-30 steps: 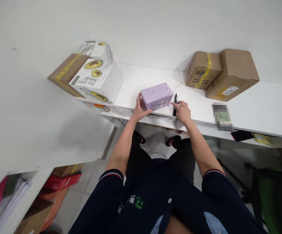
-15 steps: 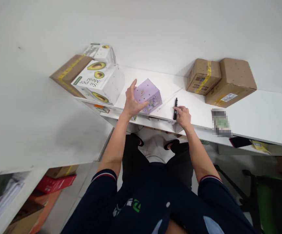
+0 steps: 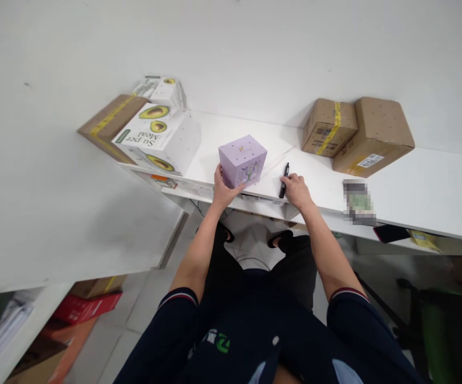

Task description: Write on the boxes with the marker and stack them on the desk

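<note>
A purple box [image 3: 242, 153] with a printed drawing on its front stands on the white shelf [image 3: 210, 157]. My left hand [image 3: 225, 190] is wrapped round the box's lower left corner, thumb along the front face and fingers on the left side. To the right of the box is a black marker pen [image 3: 284, 180], pointing away from me. My right hand [image 3: 297, 190] grips the pen's side between thumb and fingers. Part of the right fingers is hidden by the hand.
White avocado-print boxes [image 3: 162, 140] and a taped brown carton [image 3: 113, 120] stand at the left. Two brown cartons [image 3: 382, 128] are at the back right. A blurred item [image 3: 359, 201] lies at the right front, near a dark phone [image 3: 391, 233] below.
My left hand has moved from the box's left and top edge down to its lower left corner. The box has turned a little. My right hand stays at the pen.
</note>
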Demonstrator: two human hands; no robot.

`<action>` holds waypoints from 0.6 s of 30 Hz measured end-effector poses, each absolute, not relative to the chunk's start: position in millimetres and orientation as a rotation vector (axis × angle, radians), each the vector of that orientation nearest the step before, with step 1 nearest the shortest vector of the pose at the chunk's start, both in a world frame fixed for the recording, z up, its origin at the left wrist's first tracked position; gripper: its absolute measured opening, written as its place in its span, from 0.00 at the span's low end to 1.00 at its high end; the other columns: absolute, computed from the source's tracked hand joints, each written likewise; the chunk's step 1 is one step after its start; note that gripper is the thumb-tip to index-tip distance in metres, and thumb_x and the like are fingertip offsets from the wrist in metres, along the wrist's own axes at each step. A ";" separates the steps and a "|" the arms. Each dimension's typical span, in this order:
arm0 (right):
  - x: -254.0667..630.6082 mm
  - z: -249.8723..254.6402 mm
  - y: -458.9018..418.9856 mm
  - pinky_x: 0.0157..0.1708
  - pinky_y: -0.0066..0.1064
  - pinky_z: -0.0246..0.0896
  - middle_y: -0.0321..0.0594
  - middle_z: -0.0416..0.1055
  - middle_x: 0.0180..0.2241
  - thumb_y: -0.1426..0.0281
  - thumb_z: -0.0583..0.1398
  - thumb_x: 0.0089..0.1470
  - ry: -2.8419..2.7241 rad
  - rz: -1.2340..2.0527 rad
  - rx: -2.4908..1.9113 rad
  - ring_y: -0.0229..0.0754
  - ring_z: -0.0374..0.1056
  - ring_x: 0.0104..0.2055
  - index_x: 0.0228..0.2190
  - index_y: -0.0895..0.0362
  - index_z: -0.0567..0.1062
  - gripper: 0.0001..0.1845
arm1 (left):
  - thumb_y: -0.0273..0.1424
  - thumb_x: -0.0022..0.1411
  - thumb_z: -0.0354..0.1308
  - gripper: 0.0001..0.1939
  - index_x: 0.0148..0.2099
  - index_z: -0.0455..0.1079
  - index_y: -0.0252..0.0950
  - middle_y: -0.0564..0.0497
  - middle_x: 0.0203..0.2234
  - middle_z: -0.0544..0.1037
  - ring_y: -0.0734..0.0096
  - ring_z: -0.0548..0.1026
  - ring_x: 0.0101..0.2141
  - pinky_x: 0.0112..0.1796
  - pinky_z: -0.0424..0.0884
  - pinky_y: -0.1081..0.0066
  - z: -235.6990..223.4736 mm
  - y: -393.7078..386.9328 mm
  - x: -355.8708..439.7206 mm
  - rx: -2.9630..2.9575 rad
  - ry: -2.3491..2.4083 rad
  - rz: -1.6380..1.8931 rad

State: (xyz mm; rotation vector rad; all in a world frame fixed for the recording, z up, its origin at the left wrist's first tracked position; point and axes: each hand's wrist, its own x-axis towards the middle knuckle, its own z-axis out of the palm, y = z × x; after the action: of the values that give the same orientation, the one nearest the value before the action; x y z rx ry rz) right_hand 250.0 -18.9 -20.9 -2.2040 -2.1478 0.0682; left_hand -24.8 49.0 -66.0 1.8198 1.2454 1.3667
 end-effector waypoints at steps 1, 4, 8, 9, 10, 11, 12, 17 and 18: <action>249.3 -20.3 -19.1 0.46 0.37 0.60 0.53 0.65 0.53 0.76 0.47 0.64 -2.144 0.060 -2.214 0.53 0.57 0.49 0.59 0.54 0.70 0.26 | 0.55 0.44 0.71 0.59 0.70 0.45 0.42 0.35 0.63 0.59 0.49 0.63 0.62 0.60 0.64 0.52 -58.1 49.4 -26.5 1.849 1.253 1.398; 246.1 -17.3 -19.9 0.44 0.37 0.60 0.54 0.64 0.51 0.76 0.47 0.65 -2.145 0.032 -2.241 0.53 0.58 0.49 0.58 0.54 0.70 0.25 | 0.55 0.46 0.70 0.57 0.70 0.47 0.43 0.37 0.61 0.60 0.48 0.62 0.62 0.61 0.61 0.50 -26.3 54.3 -33.3 1.988 1.276 1.442; 238.4 -7.8 -18.7 0.40 0.36 0.61 0.56 0.63 0.52 0.77 0.46 0.65 -2.208 0.038 -2.305 0.54 0.60 0.49 0.58 0.54 0.69 0.25 | 0.55 0.46 0.70 0.56 0.70 0.49 0.43 0.39 0.57 0.64 0.47 0.64 0.57 0.59 0.62 0.46 5.9 61.1 -37.0 2.247 1.216 1.255; 236.5 -5.2 -18.1 0.39 0.36 0.61 0.56 0.63 0.52 0.77 0.46 0.65 -2.222 0.044 -2.319 0.55 0.60 0.49 0.57 0.54 0.69 0.25 | 0.55 0.47 0.70 0.55 0.70 0.50 0.43 0.39 0.57 0.64 0.47 0.64 0.57 0.58 0.62 0.46 8.9 62.0 -36.5 2.285 1.193 1.220; 235.1 -3.0 -17.5 0.38 0.36 0.60 0.57 0.63 0.52 0.77 0.46 0.64 -2.232 0.048 -2.323 0.54 0.61 0.49 0.57 0.54 0.69 0.24 | 0.55 0.48 0.69 0.54 0.70 0.49 0.43 0.39 0.57 0.63 0.47 0.63 0.58 0.58 0.62 0.46 9.8 62.5 -35.7 2.305 1.173 1.208; 234.2 -1.7 -17.1 0.38 0.35 0.60 0.57 0.63 0.52 0.77 0.46 0.64 -2.238 0.047 -2.320 0.54 0.61 0.48 0.56 0.54 0.70 0.24 | 0.55 0.49 0.68 0.54 0.70 0.49 0.43 0.39 0.58 0.62 0.47 0.62 0.58 0.59 0.62 0.46 8.6 62.5 -34.9 2.314 1.155 1.221; 234.1 -1.6 -16.7 0.38 0.36 0.60 0.57 0.63 0.51 0.78 0.47 0.64 -2.237 0.042 -2.313 0.53 0.62 0.47 0.56 0.54 0.70 0.24 | 0.55 0.49 0.68 0.54 0.70 0.48 0.42 0.38 0.58 0.61 0.47 0.60 0.60 0.59 0.62 0.46 5.7 61.9 -34.2 2.315 1.139 1.251; 245.9 -19.3 -15.9 0.39 0.36 0.60 0.55 0.67 0.47 0.80 0.49 0.59 -2.063 0.044 -2.221 0.50 0.64 0.41 0.51 0.58 0.71 0.22 | 0.56 0.51 0.67 0.57 0.72 0.41 0.41 0.36 0.64 0.52 0.45 0.52 0.65 0.64 0.54 0.45 -26.4 51.3 -30.2 2.184 1.157 1.472; 249.9 -25.1 -15.9 0.39 0.36 0.60 0.53 0.68 0.45 0.80 0.49 0.58 -1.969 0.065 -2.177 0.48 0.65 0.40 0.49 0.58 0.71 0.20 | 0.56 0.51 0.67 0.59 0.72 0.38 0.42 0.35 0.65 0.50 0.46 0.51 0.66 0.64 0.54 0.46 -34.3 48.3 -28.9 2.122 1.176 1.487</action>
State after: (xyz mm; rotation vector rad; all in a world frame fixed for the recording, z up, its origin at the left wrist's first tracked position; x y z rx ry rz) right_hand 249.9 -15.9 -25.1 -2.1770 -1.9693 0.0646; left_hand -28.9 48.3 -34.3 2.1215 1.1762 1.4870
